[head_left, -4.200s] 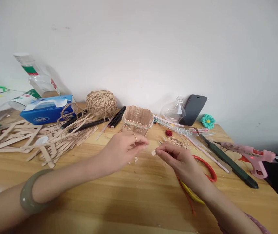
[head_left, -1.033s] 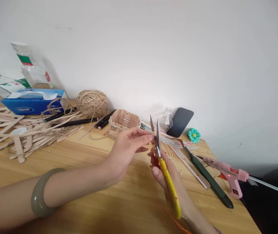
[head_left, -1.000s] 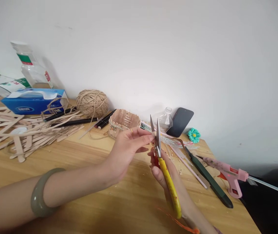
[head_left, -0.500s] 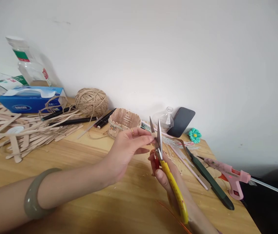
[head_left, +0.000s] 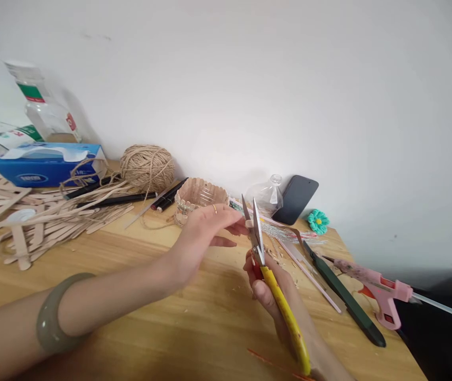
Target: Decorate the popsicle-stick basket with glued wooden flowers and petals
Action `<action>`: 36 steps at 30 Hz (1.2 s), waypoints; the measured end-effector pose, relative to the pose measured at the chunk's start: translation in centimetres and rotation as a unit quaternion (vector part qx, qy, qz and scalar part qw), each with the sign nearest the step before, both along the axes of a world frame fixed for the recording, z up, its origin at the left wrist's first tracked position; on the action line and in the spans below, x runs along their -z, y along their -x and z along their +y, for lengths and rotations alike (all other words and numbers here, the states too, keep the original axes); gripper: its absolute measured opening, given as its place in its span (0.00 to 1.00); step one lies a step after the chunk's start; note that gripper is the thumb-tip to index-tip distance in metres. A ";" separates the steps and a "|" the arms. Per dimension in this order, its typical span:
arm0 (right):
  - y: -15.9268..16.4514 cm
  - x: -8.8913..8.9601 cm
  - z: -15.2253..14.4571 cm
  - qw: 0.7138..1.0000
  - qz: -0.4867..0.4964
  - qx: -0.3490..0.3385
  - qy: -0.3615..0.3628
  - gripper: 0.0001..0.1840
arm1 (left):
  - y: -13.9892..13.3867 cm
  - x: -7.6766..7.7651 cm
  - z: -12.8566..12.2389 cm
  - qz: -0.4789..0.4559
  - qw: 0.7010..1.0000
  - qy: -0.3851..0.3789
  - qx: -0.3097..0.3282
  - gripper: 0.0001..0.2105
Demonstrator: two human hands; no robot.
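Note:
My right hand is wrapped round a pair of scissors with a yellow handle, some red near the pivot and blades parted, pointing up and away from me. My left hand, with a ring and a green bangle on its arm, pinches a small pale wooden piece at the fingertips. That piece lies close against the blades; whether they touch it I cannot tell. Behind the left hand stands a small basket edged with rounded wooden sticks.
Left lie loose craft sticks, a blue tissue box and a twine ball. Right are a phone, a teal flower, a dark green cutter-like tool and a pink glue gun near the table edge.
My left fingers have shifted slightly and its lower fingers are more spread, leaving the small piece more exposed by the blades. The scissors have dipped a little and their blades stand closer together.

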State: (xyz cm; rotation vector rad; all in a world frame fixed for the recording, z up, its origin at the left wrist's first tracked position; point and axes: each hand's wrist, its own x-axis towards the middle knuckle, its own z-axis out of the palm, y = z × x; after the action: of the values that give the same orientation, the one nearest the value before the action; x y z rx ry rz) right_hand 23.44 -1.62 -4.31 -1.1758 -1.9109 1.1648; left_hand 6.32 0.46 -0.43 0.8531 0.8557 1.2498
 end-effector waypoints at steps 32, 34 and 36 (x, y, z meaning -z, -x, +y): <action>0.1 -0.2 -0.1 0.999 -0.031 0.014 -0.006 0.30 | -0.3 0.3 0.3 0.061 0.998 -0.018 -0.009 0.03; 0.1 -0.1 0.0 0.999 -0.038 0.010 -0.013 0.30 | -0.2 0.3 0.3 0.065 0.998 -0.019 -0.012 0.03; 0.1 -0.1 0.0 0.999 -0.038 0.008 -0.013 0.30 | -0.2 0.4 0.2 0.068 0.997 -0.022 -0.014 0.03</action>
State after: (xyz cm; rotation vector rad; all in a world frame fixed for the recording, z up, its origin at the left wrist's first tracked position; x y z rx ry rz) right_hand 23.33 -1.62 -4.20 -1.2353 -1.9647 1.0980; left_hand 6.55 0.68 -0.79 0.9742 0.9544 1.2496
